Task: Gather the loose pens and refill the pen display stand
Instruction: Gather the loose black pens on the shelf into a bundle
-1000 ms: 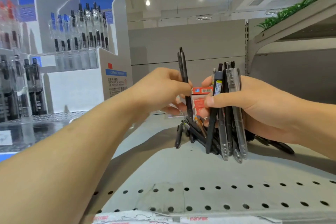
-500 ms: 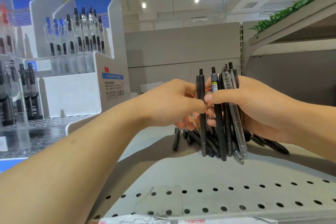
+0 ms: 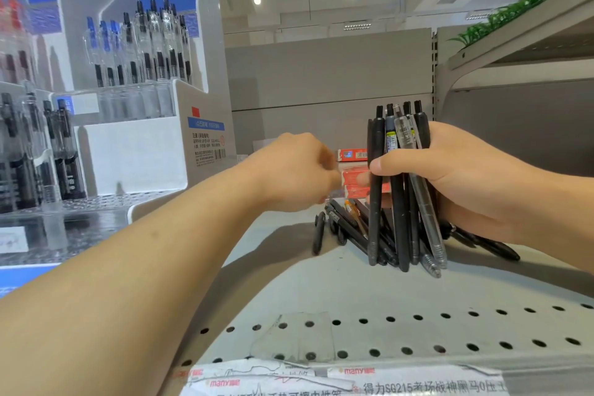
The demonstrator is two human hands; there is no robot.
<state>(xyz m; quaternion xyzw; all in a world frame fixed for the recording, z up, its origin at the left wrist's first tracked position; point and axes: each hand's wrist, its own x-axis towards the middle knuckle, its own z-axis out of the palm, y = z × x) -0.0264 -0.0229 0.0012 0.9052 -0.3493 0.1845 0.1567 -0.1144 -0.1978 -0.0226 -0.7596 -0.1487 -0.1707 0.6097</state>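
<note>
Bundle of upright pens sits at right of centre in the frame, gripped by the right hand, thumb across the front and fingers curled round the back, tips resting on the shelf. More loose pens lie flat in a heap just below and behind the bundle, some running out under the right hand toward the right edge. The left hand is at centre frame, just left of the bundle, fingers curled inward; motion blur hides the fingertips, so I cannot tell whether they pinch anything. Red packets lie between the two hands, behind the heap. The stand rises in the upper left of the frame, its back tier partly filled with clear pens.

The step in hand looks like gathering: one more pen from the heap into the bundle. To do it well, I would take a pen lying on top rather than one pinned beneath others, lift it clicker end up to match the rest, and loosen the right thumb only enough to let it in. Tapping the tips on the shelf should level the bundle before it goes to the stand
</note>
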